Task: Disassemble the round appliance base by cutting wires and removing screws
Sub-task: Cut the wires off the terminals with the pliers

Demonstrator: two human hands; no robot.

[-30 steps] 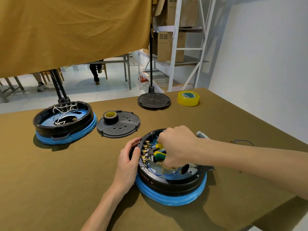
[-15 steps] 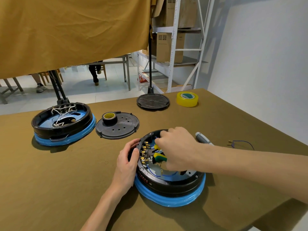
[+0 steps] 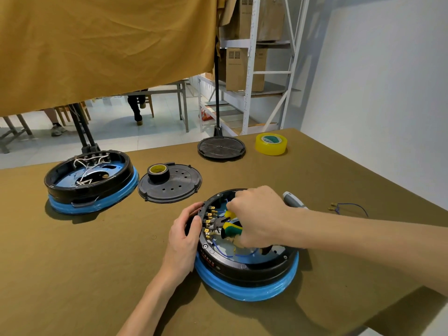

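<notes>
A round black appliance base (image 3: 244,267) with a blue wrapped bottom sits open side up near the table's front. Blue wires (image 3: 224,252) and a row of brass terminals (image 3: 208,223) show inside it. My left hand (image 3: 185,235) grips the base's left rim. My right hand (image 3: 257,215) reaches in from the right and holds pliers with yellow-and-green handles (image 3: 230,225), their jaws at the brass terminals. Part of the base's inside is hidden under my right hand.
A second open base (image 3: 89,183) with white wires stands at the left. Beside it lies a black cover plate (image 3: 174,187) with a black tape roll (image 3: 157,172) on it. Farther back are a round stand foot (image 3: 221,147) and yellow tape (image 3: 271,143). A grey tool (image 3: 292,201) and a cut blue wire (image 3: 349,207) lie right.
My right hand with the pliers has shifted slightly left and back inside the base, toward the terminals. My left hand keeps its grip on the rim.
</notes>
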